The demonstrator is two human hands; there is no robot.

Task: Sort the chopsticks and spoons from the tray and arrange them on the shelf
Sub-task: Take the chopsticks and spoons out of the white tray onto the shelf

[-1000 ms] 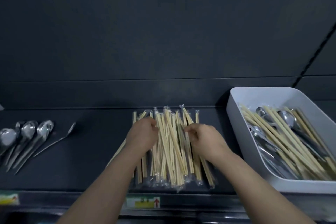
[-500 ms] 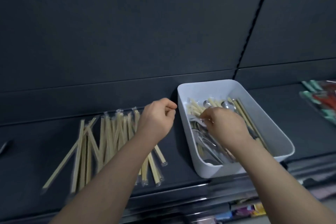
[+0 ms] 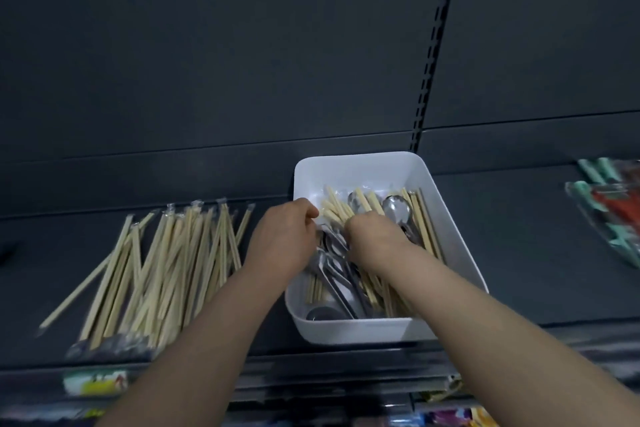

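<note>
A white tray (image 3: 360, 333) stands on the dark shelf (image 3: 519, 263), holding pale chopsticks (image 3: 334, 211) mixed with metal spoons (image 3: 397, 207). My right hand (image 3: 375, 239) is inside the tray, its fingers curled round a bundle of those chopsticks. My left hand (image 3: 284, 239) reaches over the tray's left rim with curled fingers, the fingertips right at the chopstick ends; what they hold is hidden. Left of the tray, a pile of wrapped chopsticks (image 3: 173, 270) lies spread on the shelf.
Packets in green and red (image 3: 609, 215) lie on the shelf at the far right. A slotted upright (image 3: 433, 55) runs up the dark back panel behind the tray. Price labels (image 3: 95, 382) line the shelf's front edge.
Both hands left the chopstick pile and moved right to the tray. The right hand went in first; the left hand has now come over the tray's left rim. The view swung right.
</note>
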